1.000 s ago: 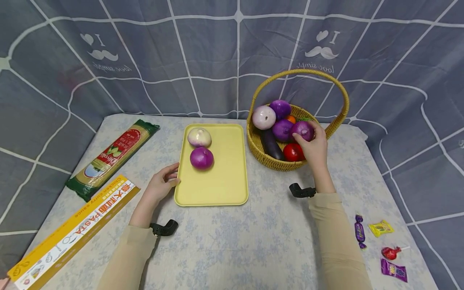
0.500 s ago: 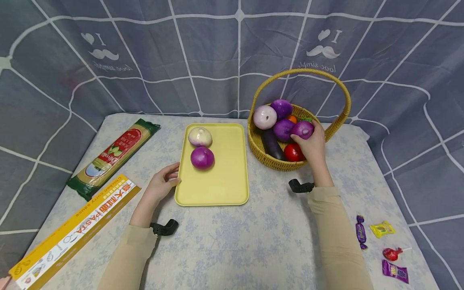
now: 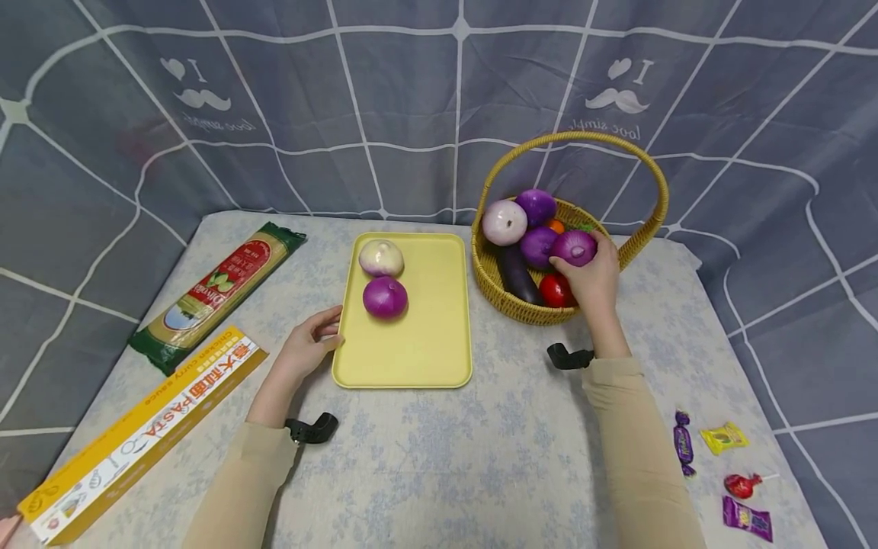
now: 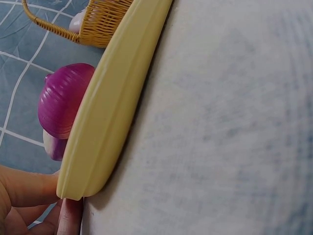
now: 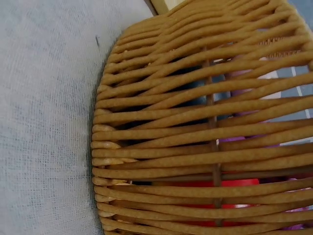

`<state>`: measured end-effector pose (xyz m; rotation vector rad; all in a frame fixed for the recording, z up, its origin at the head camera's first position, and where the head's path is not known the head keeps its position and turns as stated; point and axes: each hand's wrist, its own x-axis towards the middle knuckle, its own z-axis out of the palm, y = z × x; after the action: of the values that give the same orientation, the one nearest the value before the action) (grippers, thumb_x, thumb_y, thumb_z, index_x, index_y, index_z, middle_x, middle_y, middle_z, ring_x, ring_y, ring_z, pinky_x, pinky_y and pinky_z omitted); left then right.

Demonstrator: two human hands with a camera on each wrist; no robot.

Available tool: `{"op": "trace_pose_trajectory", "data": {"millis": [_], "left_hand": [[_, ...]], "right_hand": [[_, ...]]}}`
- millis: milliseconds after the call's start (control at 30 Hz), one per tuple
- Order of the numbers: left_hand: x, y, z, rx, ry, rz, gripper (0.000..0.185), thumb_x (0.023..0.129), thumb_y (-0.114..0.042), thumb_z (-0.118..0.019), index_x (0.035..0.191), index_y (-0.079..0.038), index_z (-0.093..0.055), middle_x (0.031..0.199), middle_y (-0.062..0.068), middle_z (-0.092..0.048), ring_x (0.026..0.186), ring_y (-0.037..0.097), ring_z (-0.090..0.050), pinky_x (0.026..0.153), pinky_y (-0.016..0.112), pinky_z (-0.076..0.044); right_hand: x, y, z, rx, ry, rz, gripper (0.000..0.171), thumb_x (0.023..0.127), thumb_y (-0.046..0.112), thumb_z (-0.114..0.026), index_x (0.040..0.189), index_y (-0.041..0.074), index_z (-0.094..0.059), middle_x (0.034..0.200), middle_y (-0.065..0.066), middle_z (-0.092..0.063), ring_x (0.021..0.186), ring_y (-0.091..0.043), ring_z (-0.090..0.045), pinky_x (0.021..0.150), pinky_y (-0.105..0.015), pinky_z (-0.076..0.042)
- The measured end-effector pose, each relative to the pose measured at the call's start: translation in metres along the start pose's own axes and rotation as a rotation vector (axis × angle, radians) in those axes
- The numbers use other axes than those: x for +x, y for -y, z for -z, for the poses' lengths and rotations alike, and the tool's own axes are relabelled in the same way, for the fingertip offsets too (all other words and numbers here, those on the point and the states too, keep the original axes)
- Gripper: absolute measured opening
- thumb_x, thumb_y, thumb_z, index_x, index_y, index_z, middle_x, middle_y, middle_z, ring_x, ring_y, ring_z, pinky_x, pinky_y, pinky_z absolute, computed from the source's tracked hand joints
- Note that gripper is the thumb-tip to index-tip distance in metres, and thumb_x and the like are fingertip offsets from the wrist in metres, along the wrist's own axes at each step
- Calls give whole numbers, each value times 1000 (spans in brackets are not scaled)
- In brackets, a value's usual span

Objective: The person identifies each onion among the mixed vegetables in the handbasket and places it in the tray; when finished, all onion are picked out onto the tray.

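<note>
My right hand (image 3: 595, 276) pinches a purple onion (image 3: 573, 248) between thumb and fingers, over the right side of a wicker basket (image 3: 511, 303). The basket also bears a white-purple onion (image 3: 504, 223), more purple onions (image 3: 539, 247), an eggplant (image 3: 517, 276) and a red tomato-like vegetable (image 3: 557, 290). At the left edge of a yellow tray (image 3: 411, 354), my left hand (image 3: 309, 343) grips the rim; the left wrist view shows thumb (image 4: 34, 187) and a finger on either side of it. On the tray sit a purple onion (image 3: 385, 297) and a white-purple onion (image 3: 381, 258).
A green-ended pasta bag (image 3: 219, 293) and a long yellow pasta box (image 3: 144, 435) lie at the left. Wrapped candies (image 3: 683, 444) and a red lollipop (image 3: 742, 485) lie at the front right. The basket's tall handle (image 3: 583, 136) arches above it; a grey curtain (image 3: 405, 91) hangs behind.
The right hand keeps its pinch on the onion, which turned slightly and stays over the basket. The left hand remains at the tray. The whole view shifted a little.
</note>
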<state>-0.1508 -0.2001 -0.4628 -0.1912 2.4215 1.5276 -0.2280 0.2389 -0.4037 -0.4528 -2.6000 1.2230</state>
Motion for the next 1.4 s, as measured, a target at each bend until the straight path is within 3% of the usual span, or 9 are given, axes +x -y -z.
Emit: {"op": "trace_pose_trajectory", "data": {"millis": [300, 567, 800, 1000, 1200, 1400], "left_hand": [[0, -1, 1, 15, 1, 21, 59, 98, -4, -55, 154, -9, -35, 149, 18, -45, 128, 32, -48, 87, 21, -48], [2, -1, -1, 21, -1, 28, 59, 98, -5, -55, 153, -10, -35, 148, 18, -46, 128, 32, -49, 92, 27, -49], [1, -2, -1, 16, -6, 26, 59, 98, -4, -55, 153, -9, -35, 148, 18, -46, 128, 32, -49, 88, 21, -48], [0, -3, 0, 8, -6, 30, 59, 98, -4, -55, 153, -8, -35, 148, 18, -46, 127, 31, -49, 82, 14, -46], [1, -2, 0, 15, -8, 36, 59, 98, -4, -56, 153, -9, -36, 148, 17, -46, 128, 31, -49, 89, 22, -48], [0, -3, -1, 27, -12, 34, 58, 98, -5, -56, 153, -10, -36, 147, 17, -47, 128, 32, -49, 95, 30, -48]], "right_hand": [[-20, 9, 3, 50, -32, 76, 84, 82, 31, -81, 149, 5, -38, 151, -18, -40, 137, -34, -41, 115, -49, -35], [-50, 29, -2, 120, 3, 164, 83, 78, 33, -84, 146, 10, -43, 143, -16, -47, 129, -31, -47, 107, -51, -42], [-86, 54, -22, 187, 164, 253, 81, 77, 28, -85, 145, 11, -45, 142, -14, -49, 127, -29, -49, 102, -49, -47], [-115, 67, -54, 223, 315, 302, 82, 75, 28, -86, 144, 12, -45, 139, -12, -51, 124, -28, -51, 103, -49, -47], [-139, 72, -89, 251, 443, 331, 79, 72, 25, -88, 139, 9, -49, 135, -11, -54, 119, -26, -54, 97, -41, -52], [-154, 73, -111, 248, 499, 359, 77, 72, 25, -89, 138, 9, -51, 133, -9, -55, 117, -23, -55, 93, -39, -53]]}}
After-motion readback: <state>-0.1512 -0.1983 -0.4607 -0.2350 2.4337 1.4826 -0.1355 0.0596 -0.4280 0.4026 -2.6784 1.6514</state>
